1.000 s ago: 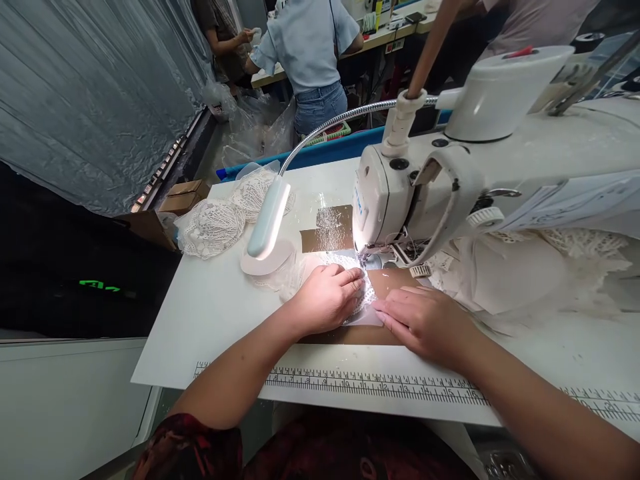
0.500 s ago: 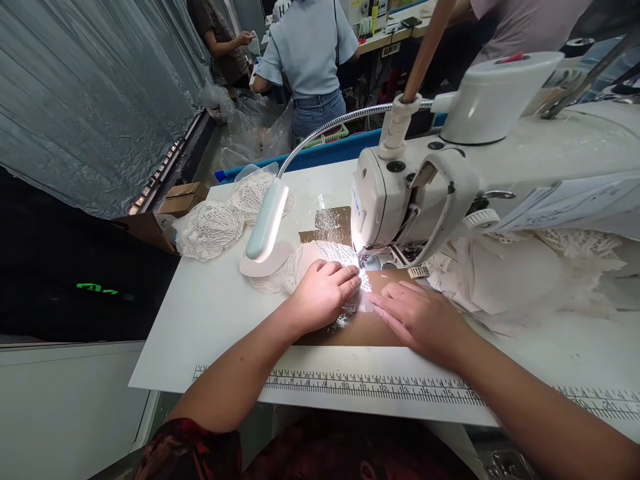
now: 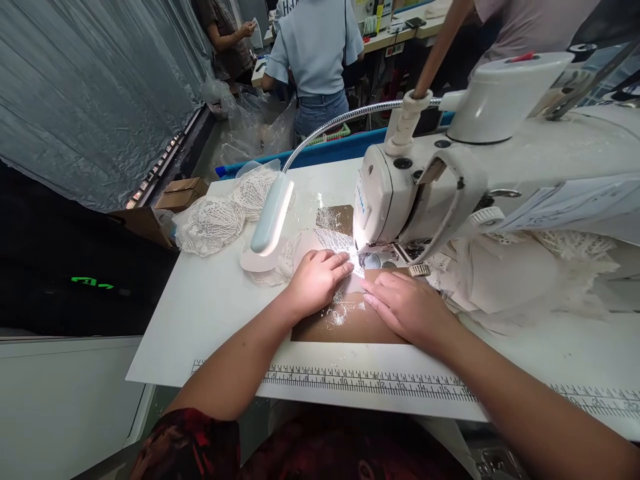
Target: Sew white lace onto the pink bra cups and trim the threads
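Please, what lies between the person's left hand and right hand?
In the head view, white lace lies between the left hand and the right hand, and a brown sheet nearer the person.

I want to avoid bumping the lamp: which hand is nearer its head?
Left. The left hand, on the lace piece, is right of the lamp head and nearer the wearer; the right hand is farther right.

Forearms [image 3: 240,350] angled inward, left hand [image 3: 320,280] palm down, right hand [image 3: 407,303] likewise, just beside
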`<control>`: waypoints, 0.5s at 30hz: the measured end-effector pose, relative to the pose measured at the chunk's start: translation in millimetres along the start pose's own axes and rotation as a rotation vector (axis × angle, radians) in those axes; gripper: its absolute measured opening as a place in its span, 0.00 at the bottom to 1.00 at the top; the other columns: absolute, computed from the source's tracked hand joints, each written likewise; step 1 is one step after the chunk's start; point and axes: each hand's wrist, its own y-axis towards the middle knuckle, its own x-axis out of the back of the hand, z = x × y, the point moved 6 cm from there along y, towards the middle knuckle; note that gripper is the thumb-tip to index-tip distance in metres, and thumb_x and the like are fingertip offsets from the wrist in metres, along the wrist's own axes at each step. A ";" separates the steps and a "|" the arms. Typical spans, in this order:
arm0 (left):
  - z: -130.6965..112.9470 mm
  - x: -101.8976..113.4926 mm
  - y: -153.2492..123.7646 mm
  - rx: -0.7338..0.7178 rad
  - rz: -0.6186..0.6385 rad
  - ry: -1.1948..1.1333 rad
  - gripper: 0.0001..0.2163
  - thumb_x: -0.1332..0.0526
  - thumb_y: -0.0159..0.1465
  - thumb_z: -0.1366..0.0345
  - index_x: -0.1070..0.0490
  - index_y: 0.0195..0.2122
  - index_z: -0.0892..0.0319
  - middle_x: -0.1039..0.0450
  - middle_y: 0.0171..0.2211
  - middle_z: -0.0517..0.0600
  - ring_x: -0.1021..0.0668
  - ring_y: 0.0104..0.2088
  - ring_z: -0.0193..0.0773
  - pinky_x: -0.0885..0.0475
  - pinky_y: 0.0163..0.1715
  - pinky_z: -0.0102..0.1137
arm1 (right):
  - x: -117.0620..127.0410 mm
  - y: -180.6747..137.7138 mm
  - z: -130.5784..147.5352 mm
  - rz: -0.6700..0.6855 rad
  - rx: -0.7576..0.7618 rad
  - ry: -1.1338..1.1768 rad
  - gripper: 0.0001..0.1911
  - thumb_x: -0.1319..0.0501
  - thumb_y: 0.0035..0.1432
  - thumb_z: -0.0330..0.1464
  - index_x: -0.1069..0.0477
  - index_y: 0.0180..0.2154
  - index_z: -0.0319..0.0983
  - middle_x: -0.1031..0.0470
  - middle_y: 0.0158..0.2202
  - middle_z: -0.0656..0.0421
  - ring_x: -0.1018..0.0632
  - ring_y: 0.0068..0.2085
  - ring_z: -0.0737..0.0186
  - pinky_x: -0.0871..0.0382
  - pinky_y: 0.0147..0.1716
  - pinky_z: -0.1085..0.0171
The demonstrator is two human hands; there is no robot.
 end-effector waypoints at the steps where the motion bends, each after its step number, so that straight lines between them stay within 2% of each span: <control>1: 2.3 -0.8 1.0 0.008 -0.010 -0.005 0.17 0.49 0.65 0.70 0.31 0.54 0.58 0.32 0.57 0.53 0.30 0.50 0.46 0.34 0.48 0.42 | -1.0 1.8 -0.3 0.009 -0.016 -0.002 0.17 0.50 0.65 0.35 0.25 0.46 0.39 0.28 0.29 0.57 0.29 0.32 0.61 0.43 0.31 0.63; 8: 15.2 -3.1 1.0 0.059 -0.125 -0.068 0.17 0.46 0.63 0.71 0.30 0.53 0.60 0.31 0.56 0.54 0.30 0.52 0.46 0.34 0.51 0.43 | -4.9 1.9 -2.0 0.041 -0.065 -0.018 0.18 0.50 0.65 0.35 0.29 0.51 0.40 0.27 0.33 0.57 0.27 0.33 0.59 0.41 0.32 0.62; 15: 20.9 6.3 -6.1 0.100 -0.226 -0.135 0.18 0.46 0.66 0.58 0.31 0.53 0.60 0.30 0.53 0.57 0.29 0.53 0.44 0.33 0.52 0.42 | -3.2 0.0 -2.0 -0.041 0.045 0.002 0.17 0.50 0.64 0.35 0.27 0.48 0.39 0.25 0.34 0.55 0.25 0.34 0.58 0.34 0.33 0.60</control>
